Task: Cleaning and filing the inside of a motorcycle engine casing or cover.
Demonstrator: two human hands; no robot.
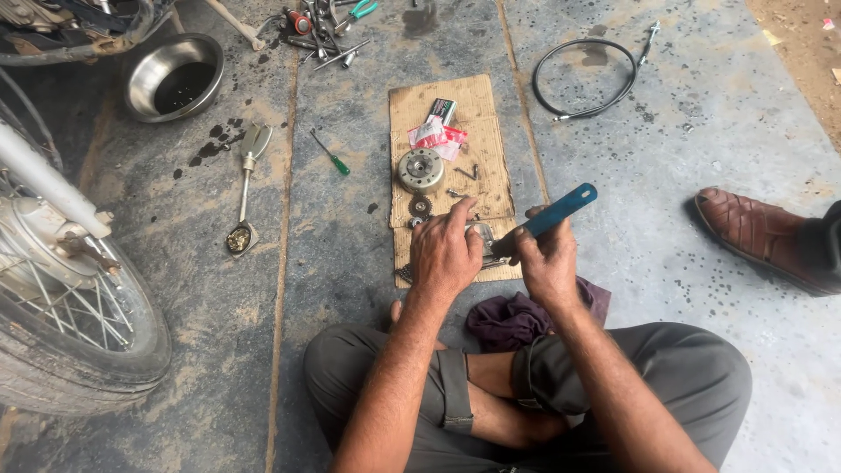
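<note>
I sit cross-legged on a concrete floor. My left hand (445,250) grips a small metal part (484,238) over the near end of a cardboard sheet (486,166). My right hand (547,258) is closed on a blue-handled tool (554,213) whose working end meets that part. On the cardboard, beyond my hands, lie a round metal rotor (420,169), a small gear (420,207), a few bolts and a red-and-white packet (437,135).
A motorcycle wheel (74,307) stands at left, a steel bowl (173,77) and several loose tools (324,31) at the back. A green screwdriver (331,154), a mirror (247,180), a black cable (585,77), a purple rag (512,317) and another person's sandalled foot (758,235) lie around.
</note>
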